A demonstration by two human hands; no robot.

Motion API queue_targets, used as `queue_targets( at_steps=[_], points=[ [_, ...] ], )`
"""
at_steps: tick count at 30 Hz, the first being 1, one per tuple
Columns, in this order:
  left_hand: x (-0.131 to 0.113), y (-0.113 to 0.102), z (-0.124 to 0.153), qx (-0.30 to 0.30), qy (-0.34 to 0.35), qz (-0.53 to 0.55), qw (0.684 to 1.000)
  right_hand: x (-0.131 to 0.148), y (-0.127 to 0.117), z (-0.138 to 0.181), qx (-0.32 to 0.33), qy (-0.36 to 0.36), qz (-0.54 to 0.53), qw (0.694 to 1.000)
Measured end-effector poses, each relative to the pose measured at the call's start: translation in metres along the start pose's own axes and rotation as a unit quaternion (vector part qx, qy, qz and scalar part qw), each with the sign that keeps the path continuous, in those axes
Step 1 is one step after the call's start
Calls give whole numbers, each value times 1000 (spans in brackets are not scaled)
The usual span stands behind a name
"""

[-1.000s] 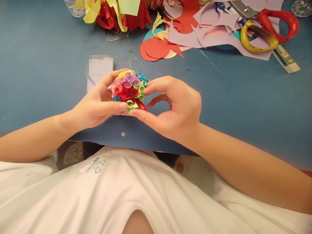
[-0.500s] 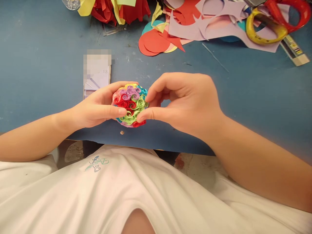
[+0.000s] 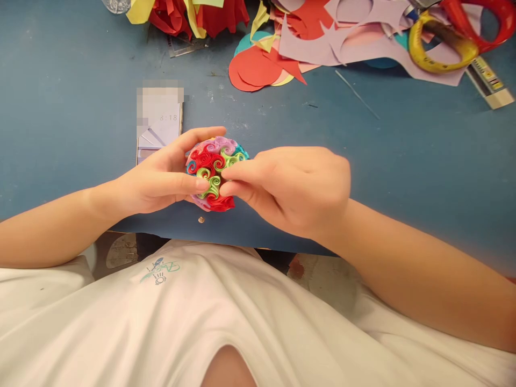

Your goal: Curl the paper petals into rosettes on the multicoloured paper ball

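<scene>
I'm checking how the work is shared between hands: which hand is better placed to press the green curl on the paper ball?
Probably the right hand: its fingertips already touch the green curl, while the left hand cups the paper ball.

The paper ball [image 3: 213,171] is a patchwork of rolled spirals: red at the middle, light green beside and below, lilac and pink along the top, a bit of teal at the edges. The desk [image 3: 72,107] is dull blue with pale scuffs. The paper scraps [image 3: 322,37] on it are lilac, red, yellow, teal and pink, with a red circle [image 3: 252,70] among them. The scissors [image 3: 455,32] have one yellow handle and one red. The shirt [image 3: 161,322] is white with a small teal print.
</scene>
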State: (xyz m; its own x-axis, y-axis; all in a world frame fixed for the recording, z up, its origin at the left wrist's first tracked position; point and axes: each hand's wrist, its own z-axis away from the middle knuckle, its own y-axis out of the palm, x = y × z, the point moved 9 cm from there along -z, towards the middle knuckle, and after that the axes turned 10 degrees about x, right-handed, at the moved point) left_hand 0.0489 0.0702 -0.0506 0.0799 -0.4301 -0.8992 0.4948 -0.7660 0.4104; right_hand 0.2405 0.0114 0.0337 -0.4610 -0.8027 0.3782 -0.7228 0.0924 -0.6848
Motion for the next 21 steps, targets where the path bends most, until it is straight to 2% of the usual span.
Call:
queue_targets(
  at_steps=[3,7,11,14,17,21],
  points=[
    [1,0,0,-12,-3,33,999,3,0,-3,14,-14,-13,1000],
    [4,0,1,-7,-19,12,1000,0,3,-6,31,7,-31,999],
    [4,1,0,-6,-8,-25,1000,-3,12,-6,57,35,26,997],
    [2,1,0,-22,15,-67,997,0,19,-7,80,21,75,994],
    [-1,2,1,-35,29,-95,994,5,16,-9,64,-11,79,995],
    [-3,7,2,-26,25,-95,995,9,9,-9,5,-46,60,997]
  ],
)
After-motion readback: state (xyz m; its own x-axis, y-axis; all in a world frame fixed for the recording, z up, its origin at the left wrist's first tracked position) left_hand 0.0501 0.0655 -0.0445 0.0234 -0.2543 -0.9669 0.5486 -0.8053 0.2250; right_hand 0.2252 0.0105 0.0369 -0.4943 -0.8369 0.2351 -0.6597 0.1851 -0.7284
